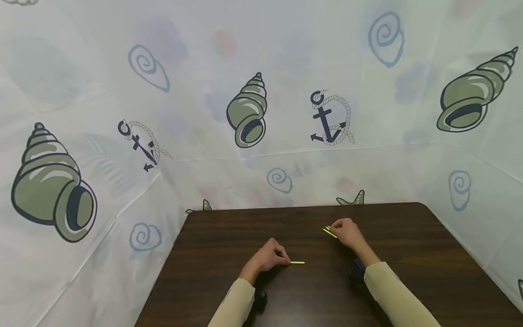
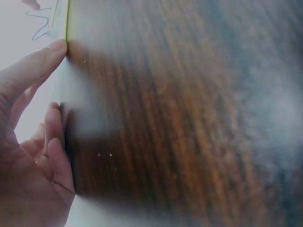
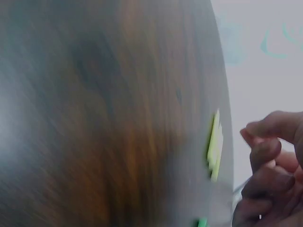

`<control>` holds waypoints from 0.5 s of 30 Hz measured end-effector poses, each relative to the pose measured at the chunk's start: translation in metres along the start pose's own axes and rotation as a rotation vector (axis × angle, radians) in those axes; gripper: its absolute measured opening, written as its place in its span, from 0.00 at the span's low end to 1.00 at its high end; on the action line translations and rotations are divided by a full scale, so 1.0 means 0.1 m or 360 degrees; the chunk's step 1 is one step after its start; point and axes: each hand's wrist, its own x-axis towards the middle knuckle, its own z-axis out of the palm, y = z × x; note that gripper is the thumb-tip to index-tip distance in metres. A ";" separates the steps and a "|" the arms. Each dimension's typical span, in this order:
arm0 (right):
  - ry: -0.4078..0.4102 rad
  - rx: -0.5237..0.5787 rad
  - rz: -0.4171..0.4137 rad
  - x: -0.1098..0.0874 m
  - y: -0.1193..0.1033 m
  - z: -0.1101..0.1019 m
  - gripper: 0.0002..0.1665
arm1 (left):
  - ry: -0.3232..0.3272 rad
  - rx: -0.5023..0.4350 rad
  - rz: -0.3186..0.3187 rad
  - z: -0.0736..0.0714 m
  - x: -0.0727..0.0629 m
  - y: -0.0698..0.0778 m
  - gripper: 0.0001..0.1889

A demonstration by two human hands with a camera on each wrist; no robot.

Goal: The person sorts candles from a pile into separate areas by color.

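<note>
My left hand (image 1: 270, 255) pinches one end of a thin yellow stick (image 1: 298, 262) low over the dark wooden table. In the left wrist view the thumb tip presses on the yellow stick (image 2: 66, 21), while the other fingers lie curled below. Farther back to the right, my right hand (image 1: 346, 231) is beside several yellow sticks (image 1: 329, 233). Seen from the right wrist, its fingers (image 3: 270, 153) are curled, thumb close to forefinger, with nothing visible between them. The yellow sticks (image 3: 214, 146) there look apart from the fingertips, though the view is blurred.
Under my right wrist lie thin blue pieces (image 1: 359, 264), partly covered. A green piece (image 3: 202, 222) shows at the bottom of the right wrist view. The table (image 1: 245, 222) ends at a white cloth (image 1: 286, 172) printed with shells and anchors.
</note>
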 end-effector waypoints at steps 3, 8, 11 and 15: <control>-0.0100 0.0071 -0.0226 -0.17 -0.17 0.16 0.10 | 0.0007 0.0008 -0.0092 0.01 -0.02 0.00 0.06; -0.0382 0.0130 -0.0475 -0.44 -0.47 0.39 0.06 | 0.0057 0.0006 -0.0127 0.01 -0.03 0.04 0.06; -0.0435 0.0031 -0.0460 -0.56 -0.56 0.52 0.03 | 0.0073 -0.0006 -0.0141 0.01 -0.03 0.07 0.06; -0.0434 -0.0121 -0.0354 -0.67 -0.59 0.64 0.03 | 0.0067 -0.0023 -0.0167 0.03 -0.04 0.09 0.05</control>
